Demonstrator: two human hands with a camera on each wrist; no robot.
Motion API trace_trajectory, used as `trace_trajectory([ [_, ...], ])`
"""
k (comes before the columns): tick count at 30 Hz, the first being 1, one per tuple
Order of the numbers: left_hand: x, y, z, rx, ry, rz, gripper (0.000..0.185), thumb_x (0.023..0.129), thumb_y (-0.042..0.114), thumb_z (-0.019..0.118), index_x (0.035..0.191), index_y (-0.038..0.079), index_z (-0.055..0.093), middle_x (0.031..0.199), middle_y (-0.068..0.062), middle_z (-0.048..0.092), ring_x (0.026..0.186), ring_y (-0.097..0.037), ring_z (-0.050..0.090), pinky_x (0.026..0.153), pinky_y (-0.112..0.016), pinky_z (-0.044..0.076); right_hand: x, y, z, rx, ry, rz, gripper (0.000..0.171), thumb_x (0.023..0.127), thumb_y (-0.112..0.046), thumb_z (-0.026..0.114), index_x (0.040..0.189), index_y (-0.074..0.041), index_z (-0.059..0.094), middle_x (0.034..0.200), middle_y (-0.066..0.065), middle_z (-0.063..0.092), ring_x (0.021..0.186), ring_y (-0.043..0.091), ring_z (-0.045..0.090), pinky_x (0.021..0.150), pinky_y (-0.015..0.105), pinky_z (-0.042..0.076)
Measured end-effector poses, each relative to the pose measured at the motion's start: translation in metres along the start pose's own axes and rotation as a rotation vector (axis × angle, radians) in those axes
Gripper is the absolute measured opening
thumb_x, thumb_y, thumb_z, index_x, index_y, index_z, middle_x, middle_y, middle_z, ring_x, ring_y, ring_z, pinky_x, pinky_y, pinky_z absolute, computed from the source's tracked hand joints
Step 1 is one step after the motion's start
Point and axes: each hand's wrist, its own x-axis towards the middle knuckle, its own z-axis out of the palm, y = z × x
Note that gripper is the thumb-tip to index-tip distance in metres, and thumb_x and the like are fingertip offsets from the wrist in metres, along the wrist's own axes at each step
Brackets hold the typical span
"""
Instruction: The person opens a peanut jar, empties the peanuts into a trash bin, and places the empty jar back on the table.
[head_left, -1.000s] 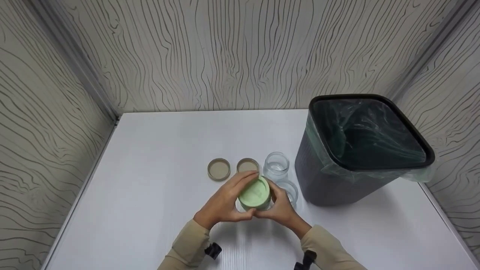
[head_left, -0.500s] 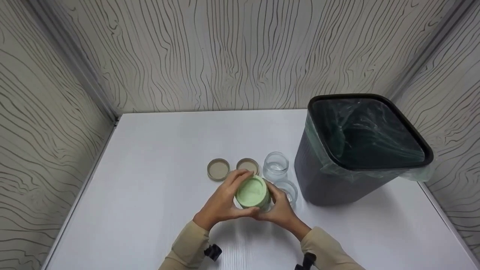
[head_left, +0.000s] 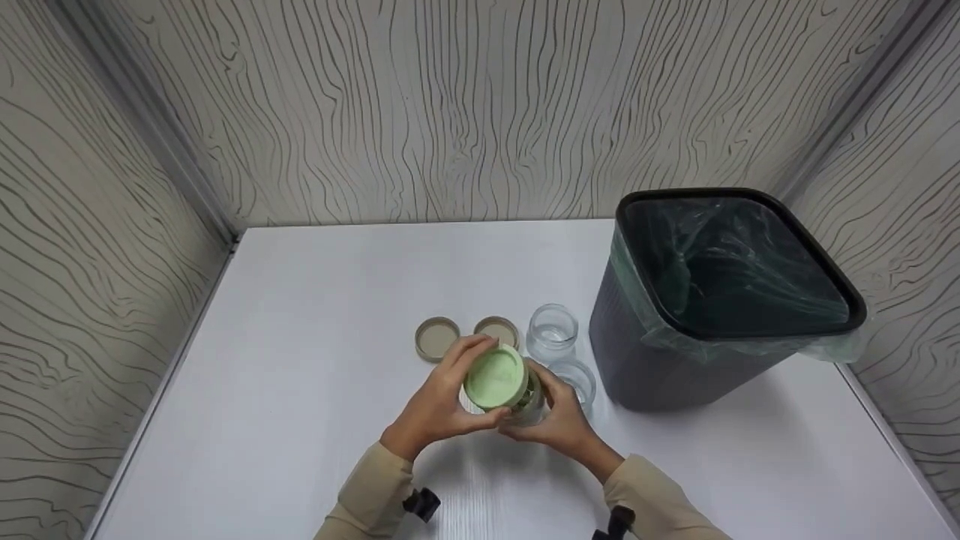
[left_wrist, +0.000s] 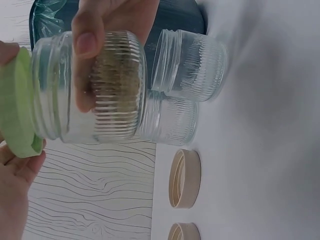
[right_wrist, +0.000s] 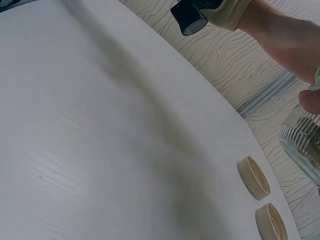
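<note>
Ribbed glass jar (head_left: 529, 401) being gripped by right hand (head_left: 559, 420), its green lid (head_left: 493, 376) being gripped by left hand (head_left: 439, 405), above white table (head_left: 300, 375).

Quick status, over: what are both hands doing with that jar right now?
Left hand grips the green lid, tilted off the rim. Right hand holds the glass jar, brownish contents inside. Two empty jars and two tan lids close behind; bin at right.

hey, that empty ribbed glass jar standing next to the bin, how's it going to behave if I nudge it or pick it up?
The empty jar looks like clear glass, so it is probably rigid and breakable if knocked off the table. It stands upright, short and wide, so a gentle push likely slides it rather than tips it. The ribbed wall should give fingers some grip.
</note>
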Motion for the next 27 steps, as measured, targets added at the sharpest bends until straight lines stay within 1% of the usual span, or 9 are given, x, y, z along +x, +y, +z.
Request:
trace_trajectory([
  [2,-0.002,-0.002,0.0,0.001,0.014,0.005,0.082,0.076,0.039,0.079,0.143,0.012,0.042,0.138,-0.006,0.046,0.128,-0.02,0.052,0.103,-0.032,0.051,-0.001,0.001,0.0,0.01,0.007,0.006,0.088,0.06,-0.004,0.088,0.136,0.005,0.047,0.133,-0.008,0.055,0.12,-0.006,0.052,0.099,0.012,0.045],
  [4,-0.003,-0.003,0.001,0.004,0.022,-0.005,0.082,0.074,0.036,0.08,0.143,0.012,0.042,0.138,-0.007,0.046,0.128,-0.02,0.052,0.103,-0.032,0.051,-0.002,0.001,-0.001,0.014,0.014,0.012,0.086,0.059,-0.004,0.088,0.135,0.005,0.049,0.132,-0.007,0.056,0.119,-0.005,0.052,0.098,0.012,0.046],
  [6,-0.006,-0.005,0.001,0.017,0.029,-0.02,0.083,0.073,0.033,0.081,0.143,0.011,0.043,0.138,-0.008,0.046,0.127,-0.02,0.052,0.102,-0.033,0.051,-0.003,0.001,-0.001,0.016,0.023,0.026,0.086,0.059,-0.004,0.089,0.135,0.004,0.049,0.131,0.0,0.059,0.118,-0.004,0.053,0.097,0.012,0.046],
  [10,-0.01,-0.007,0.001,0.041,0.035,-0.075,0.086,0.07,0.029,0.082,0.143,0.008,0.042,0.139,-0.01,0.046,0.128,-0.023,0.052,0.103,-0.036,0.051,-0.004,0.0,-0.003,0.013,0.042,0.077,0.087,0.057,-0.002,0.089,0.134,0.006,0.049,0.129,0.022,0.059,0.117,-0.001,0.054,0.096,0.012,0.047],
  [12,-0.012,-0.009,0.0,0.051,0.035,-0.092,0.088,0.069,0.028,0.082,0.143,0.006,0.041,0.139,-0.011,0.046,0.128,-0.024,0.052,0.102,-0.038,0.052,-0.005,-0.002,-0.004,0.008,0.051,0.11,0.089,0.056,-0.001,0.089,0.135,0.007,0.048,0.128,0.026,0.058,0.116,-0.001,0.055,0.096,0.012,0.047],
  [15,-0.015,-0.011,0.0,0.058,0.034,-0.11,0.09,0.069,0.028,0.082,0.145,0.004,0.039,0.138,-0.012,0.046,0.127,-0.025,0.053,0.101,-0.039,0.052,-0.005,-0.003,-0.006,0.014,0.055,0.149,0.091,0.055,0.0,0.089,0.135,0.008,0.047,0.129,0.028,0.057,0.116,-0.002,0.055,0.097,0.011,0.046],
  [18,-0.017,-0.013,-0.001,0.069,0.033,-0.12,0.09,0.07,0.028,0.081,0.145,0.004,0.038,0.137,-0.012,0.045,0.125,-0.024,0.053,0.099,-0.039,0.053,-0.005,-0.004,-0.007,0.038,0.052,0.17,0.092,0.055,0.002,0.089,0.135,0.011,0.045,0.131,0.029,0.056,0.117,-0.004,0.054,0.099,0.009,0.044],
  [22,-0.019,-0.015,-0.001,0.071,0.027,-0.14,0.091,0.07,0.027,0.081,0.146,0.005,0.037,0.136,-0.011,0.042,0.124,-0.023,0.053,0.097,-0.039,0.053,-0.004,-0.004,-0.008,0.049,0.054,0.155,0.092,0.054,0.005,0.088,0.134,0.015,0.043,0.129,0.032,0.055,0.117,-0.005,0.053,0.099,0.007,0.042],
  [27,-0.022,-0.02,0.0,0.068,0.031,-0.148,0.093,0.066,0.023,0.083,0.146,0.008,0.037,0.134,-0.01,0.038,0.123,-0.02,0.049,0.097,-0.037,0.053,-0.003,-0.003,-0.009,0.042,0.065,0.134,0.091,0.053,0.007,0.088,0.133,0.014,0.045,0.128,0.033,0.055,0.117,-0.005,0.053,0.1,0.007,0.042],
])
